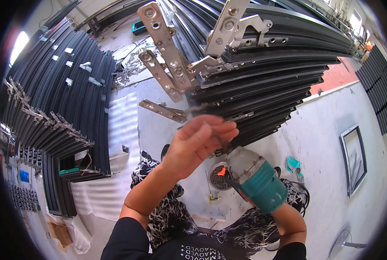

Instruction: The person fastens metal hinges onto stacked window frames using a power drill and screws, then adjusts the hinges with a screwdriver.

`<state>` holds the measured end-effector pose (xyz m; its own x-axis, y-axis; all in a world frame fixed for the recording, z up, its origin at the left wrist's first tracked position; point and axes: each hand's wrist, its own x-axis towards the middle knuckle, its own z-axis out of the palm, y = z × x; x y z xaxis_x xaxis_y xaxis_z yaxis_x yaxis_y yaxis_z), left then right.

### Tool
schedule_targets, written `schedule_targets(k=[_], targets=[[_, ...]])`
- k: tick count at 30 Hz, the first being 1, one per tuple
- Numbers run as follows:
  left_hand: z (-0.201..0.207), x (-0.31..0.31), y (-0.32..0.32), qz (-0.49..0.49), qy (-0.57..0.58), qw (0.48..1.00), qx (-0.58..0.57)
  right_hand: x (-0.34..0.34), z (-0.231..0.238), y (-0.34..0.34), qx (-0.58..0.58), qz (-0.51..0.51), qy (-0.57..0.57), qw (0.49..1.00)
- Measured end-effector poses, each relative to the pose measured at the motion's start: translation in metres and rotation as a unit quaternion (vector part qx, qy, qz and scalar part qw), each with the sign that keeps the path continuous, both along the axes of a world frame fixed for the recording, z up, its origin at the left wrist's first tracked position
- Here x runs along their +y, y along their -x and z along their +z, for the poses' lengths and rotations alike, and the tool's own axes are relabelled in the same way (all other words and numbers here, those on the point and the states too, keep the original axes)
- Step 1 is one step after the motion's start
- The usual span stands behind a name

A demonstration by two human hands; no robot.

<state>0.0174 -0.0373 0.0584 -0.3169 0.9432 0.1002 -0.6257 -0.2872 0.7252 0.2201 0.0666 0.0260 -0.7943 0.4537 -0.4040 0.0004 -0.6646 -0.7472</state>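
My right hand point(282, 213) holds a teal and grey power drill point(258, 182), whose body hides most of the fingers. The drill's front end points up toward the stack of black metal profiles point(254, 91). Close to that end is my left hand point(198, 141), raised with thumb and fingers drawn together. Whatever it pinches is too small and blurred to name. Metal hinge arms point(169, 47) with rivets stick out from the profile ends above my left hand. Below the hands, a round bowl point(210, 182) of small metal fasteners sits on the floor, partly behind the drill.
Another tall stack of dark profiles point(67, 99) stands at left, with hinge pieces along its near ends. Loose metal parts point(135, 65) lie behind it. A rectangular frame point(343, 160) rests at right, near a teal scrap point(293, 164). A black cable point(306, 199) curves beside my right leg.
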Motion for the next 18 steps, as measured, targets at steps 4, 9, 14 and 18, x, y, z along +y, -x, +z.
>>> schedule_targets(k=[4, 9, 14, 18], targets=[[0.027, -0.014, -0.012, 0.274, 0.006, 0.894, 0.355, 0.009, 0.002, 0.005, 0.063, 0.023, -0.281, 0.958], [0.075, -0.027, 0.001, 0.547, -0.114, 0.741, 0.372, 0.02, 0.015, 0.011, 0.093, -0.039, -0.565, 0.819], [0.082, 0.012, 0.009, 0.495, 0.022, 0.772, 0.397, 0.027, 0.017, 0.036, 0.124, -0.084, -0.674, 0.723], [0.078, 0.011, -0.001, 0.578, -0.041, 0.696, 0.423, 0.028, 0.023, 0.024, 0.087, -0.12, -0.728, 0.669]])
